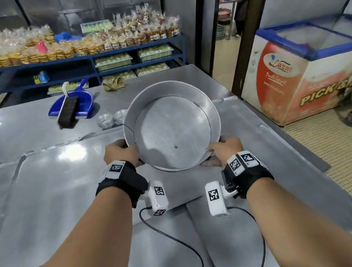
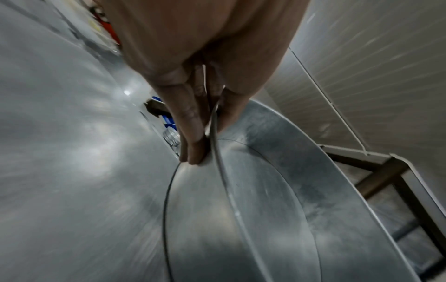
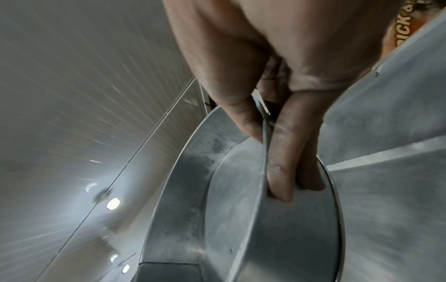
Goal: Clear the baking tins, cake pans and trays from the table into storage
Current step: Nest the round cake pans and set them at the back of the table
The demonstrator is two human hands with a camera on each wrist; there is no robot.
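A large round metal cake pan (image 1: 172,129) hangs tilted above the steel table (image 1: 18,131), its open side toward me. My left hand (image 1: 120,153) pinches the pan's near left rim, thumb inside and fingers on the outer wall. My right hand (image 1: 225,148) pinches the near right rim the same way. The left wrist view shows the pan (image 2: 265,190) with my left hand's fingers (image 2: 190,122) along its wall. The right wrist view shows the pan (image 3: 229,190) with my right hand's fingers (image 3: 284,156) on its outside. Two stacks of small fluted tins (image 1: 111,119) sit behind the pan.
Big flat metal trays (image 1: 53,200) lie on the table under my arms. A blue dustpan with a black brush (image 1: 70,105) and a crumpled cloth (image 1: 113,83) lie farther back. Blue shelving (image 1: 93,63) holds bagged goods. A chest freezer (image 1: 305,79) stands to the right; a person works beyond the doorway.
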